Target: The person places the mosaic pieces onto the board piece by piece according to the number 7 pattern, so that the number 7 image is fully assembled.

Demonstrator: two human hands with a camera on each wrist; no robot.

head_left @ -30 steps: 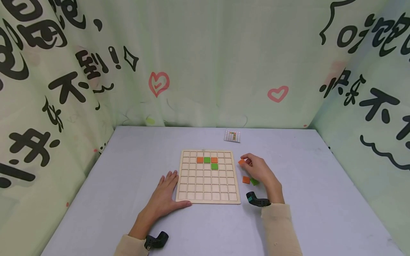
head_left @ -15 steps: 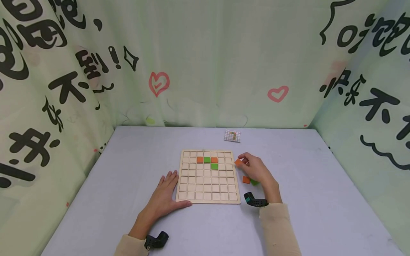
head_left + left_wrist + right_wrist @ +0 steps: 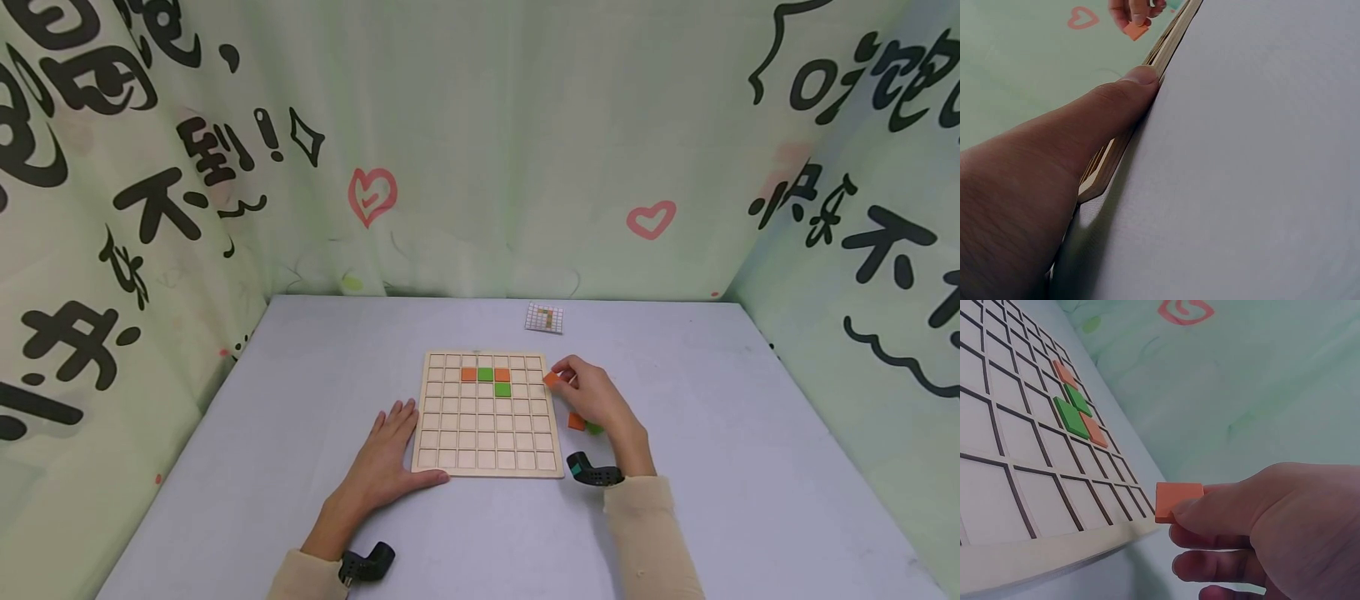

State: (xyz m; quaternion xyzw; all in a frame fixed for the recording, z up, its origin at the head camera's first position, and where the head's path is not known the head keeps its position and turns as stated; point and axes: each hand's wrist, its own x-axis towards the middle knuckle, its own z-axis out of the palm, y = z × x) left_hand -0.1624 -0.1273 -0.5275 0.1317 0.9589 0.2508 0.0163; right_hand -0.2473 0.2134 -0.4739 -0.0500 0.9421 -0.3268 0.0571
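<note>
A square wooden grid board (image 3: 467, 437) lies on the table. My right hand (image 3: 597, 397) pinches an orange square tile (image 3: 1172, 499) between thumb and fingers, just off the board's right edge near the upper rows. The left hand (image 3: 386, 458) rests spread at the board's lower left corner, its fingers straight along the left side and the thumb (image 3: 1116, 103) on the front rim. Near the top of the grid sit an orange tile (image 3: 468, 375), a green tile (image 3: 485, 375) and another orange tile (image 3: 502, 375) in a row, with a second green tile (image 3: 502, 390) below the right one.
Right of the board lie a loose orange tile (image 3: 576, 422) and a loose green tile (image 3: 594, 429), the latter partly hidden by the right hand. A small card with a coloured grid pattern (image 3: 543, 318) lies behind the board. Printed curtains (image 3: 510, 167) surround the table (image 3: 337, 350).
My right hand has moved left with the orange tile, from beside the board to its right edge. The left hand and the board have stayed still.
</note>
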